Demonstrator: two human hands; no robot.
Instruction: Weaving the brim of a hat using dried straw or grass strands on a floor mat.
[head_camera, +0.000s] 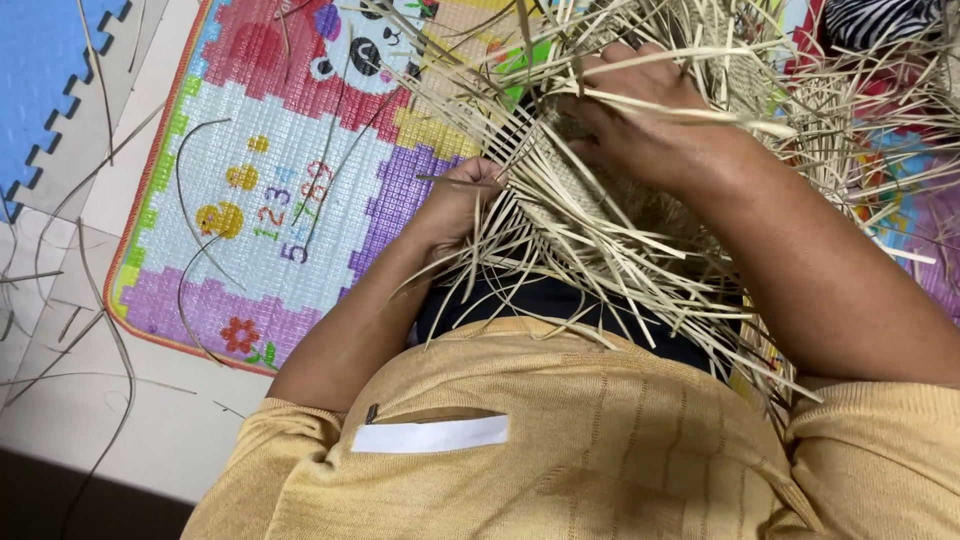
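Pinching a few thin, flat straw strips between thumb and curled fingers, the left hand (462, 200) sits at the near left edge of the woven straw piece (580, 195), fingers closed on the strands. Across from it, the right hand (625, 125) lies on top of the weave with its fingers bent and buried among the strips; it presses on the plaited part, though whether the fingers are clamped on any one strand is hidden by the straw crossing over them. The piece rests over the person's lap, above a dark garment, its middle tightly plaited in a fine crisscross while long, pale, ribbon-like loose ends (640, 270) fan out stiffly in every direction, dry and slightly glossy. Both forearms reach in from a ribbed mustard-yellow top (600, 450) with a small white rectangular label on it. To the left lies a padded play mat (270, 200), embossed in a small grid, printed with bright blocks of colour, a flower and an orange border. Stray curved strands lie scattered over it and over the pale floor tiles (150, 410) beside it.
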